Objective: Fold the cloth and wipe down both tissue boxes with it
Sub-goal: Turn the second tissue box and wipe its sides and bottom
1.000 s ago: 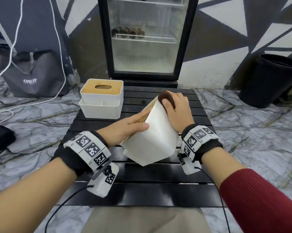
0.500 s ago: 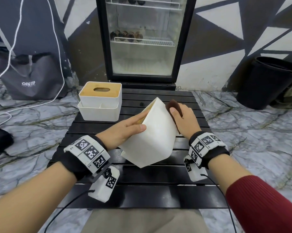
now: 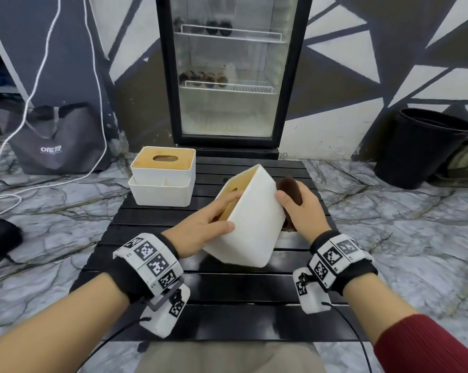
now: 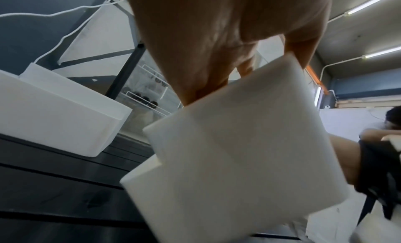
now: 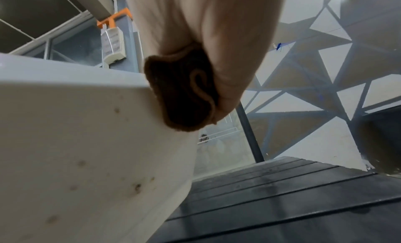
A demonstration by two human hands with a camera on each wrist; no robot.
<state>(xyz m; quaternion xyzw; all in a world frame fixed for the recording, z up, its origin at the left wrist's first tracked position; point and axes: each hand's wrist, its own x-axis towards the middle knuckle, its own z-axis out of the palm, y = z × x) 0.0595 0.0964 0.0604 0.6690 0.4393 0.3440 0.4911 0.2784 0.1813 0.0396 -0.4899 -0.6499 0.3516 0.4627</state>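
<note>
Left hand (image 3: pixel 200 230) grips the tilted tissue box (image 3: pixel 254 232) over the dark slatted surface (image 3: pixel 227 289). The thumb is on the near white wall and the fingers are spread across the wooden lid. Contact between box and surface cannot be confirmed. Right hand (image 3: pixel 304 214) has its fingers curled round the wadded brown cloth (image 3: pixel 289 187), pressed to the box's right face. Brown specks show on that face below the cloth. Recommendation: brace the tilt firmly, wipe in full overlapping strokes and cover the specks. The second tissue box (image 3: pixel 160 189) stands upright beyond, unattended.

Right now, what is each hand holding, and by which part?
Left hand grips the tilted tissue box, fingers on its wooden top and thumb on the white side. Right hand holds the brown cloth bunched in its palm, against the box.
</note>
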